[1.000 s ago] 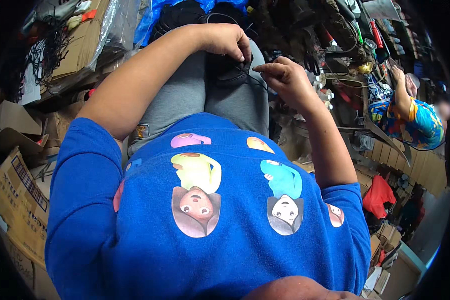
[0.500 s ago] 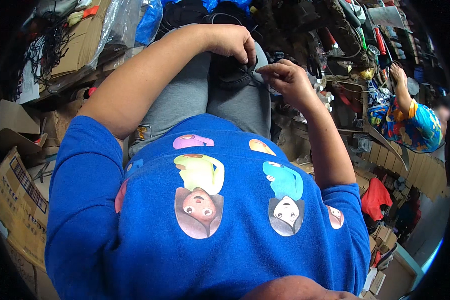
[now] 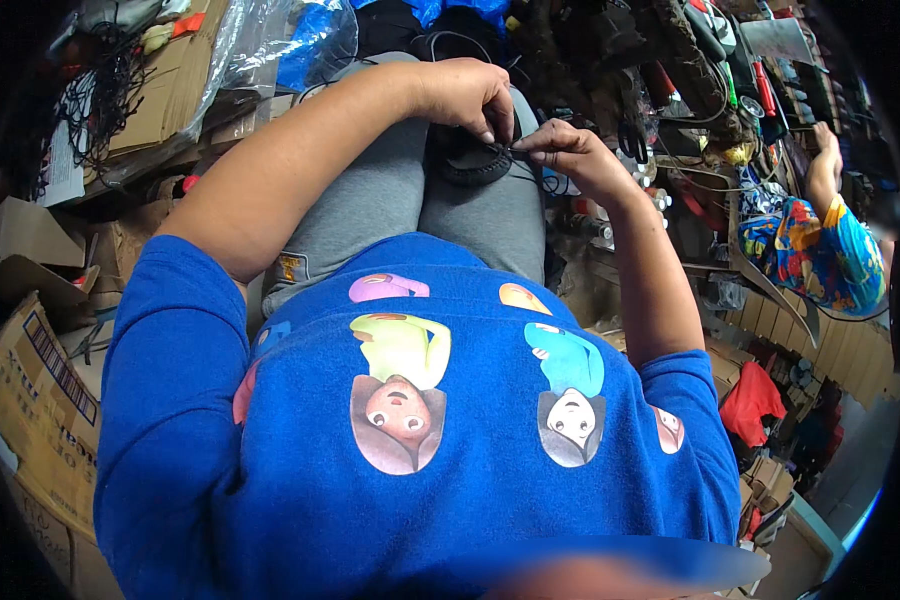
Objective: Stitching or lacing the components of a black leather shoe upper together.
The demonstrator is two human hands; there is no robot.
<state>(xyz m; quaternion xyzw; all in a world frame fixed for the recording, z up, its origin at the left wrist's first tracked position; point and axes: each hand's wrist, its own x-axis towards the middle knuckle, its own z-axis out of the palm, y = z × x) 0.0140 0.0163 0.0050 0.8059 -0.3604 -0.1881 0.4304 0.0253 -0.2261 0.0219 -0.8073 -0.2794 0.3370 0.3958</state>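
A black shoe-like piece [image 3: 467, 166] with a thick, ridged, stitched-looking rim rests on my lap, over the grey trousers [image 3: 370, 195]. My left hand [image 3: 470, 95] bends over it from the far side, its thumb and fingers pinched at the upper edge; exactly what they grip is partly hidden. Beside it on the right, my right hand [image 3: 575, 160] pinches a thin black cord [image 3: 518, 152] close to the rim. The two sets of fingertips are near each other. A dark loose strand hangs beneath my right fingers.
Flattened cardboard [image 3: 165, 95], clear plastic wrap [image 3: 240, 75] and tangled black cords [image 3: 85, 120] lie to the left. Boxes [image 3: 40, 400] stand lower left. At the right, tools and small bottles crowd together, and another person in colourful patterned clothing [image 3: 805, 250] sits there.
Both hands have shifted slightly downward, and the fingertips have come closer together. More of the black piece's rim shows. The other person's bare limb has moved right.
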